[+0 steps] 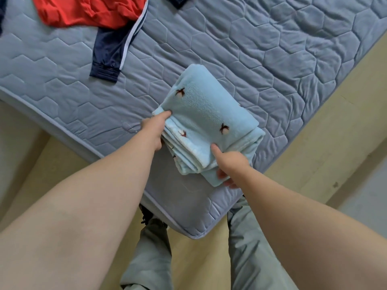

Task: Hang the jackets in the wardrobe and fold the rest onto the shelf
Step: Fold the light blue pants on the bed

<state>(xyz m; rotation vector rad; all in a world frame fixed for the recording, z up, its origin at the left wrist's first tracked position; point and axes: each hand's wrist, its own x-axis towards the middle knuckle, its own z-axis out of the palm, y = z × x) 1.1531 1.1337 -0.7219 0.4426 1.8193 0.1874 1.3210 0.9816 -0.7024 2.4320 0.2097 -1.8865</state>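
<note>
Over the quilted grey-blue mattress's (261,59) near corner, left hand (155,127) and right hand (230,165) pinched a folded pale-blue fleece bundle (206,110) by its sides. It looked soft and light, likely to slump, so best supported from underneath.

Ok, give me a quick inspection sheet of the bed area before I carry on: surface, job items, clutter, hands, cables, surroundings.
Surface: blue quilted mattress, no sheet on it; one corner points toward the person.
Job's things: folded light-blue fleece near that corner; red garment and navy sleeve with white stripes lie unfolded at the far left.
Clutter: dark item cut off at the top edge; cannot tell what it is.
Grippers: left hand grips the fleece's left edge, thumb on top; right hand pinches its near corner, thumb on top, fingers beneath.
Cables: nothing seen.
Surroundings: pale floor; grey trouser legs by the mattress corner.
</note>
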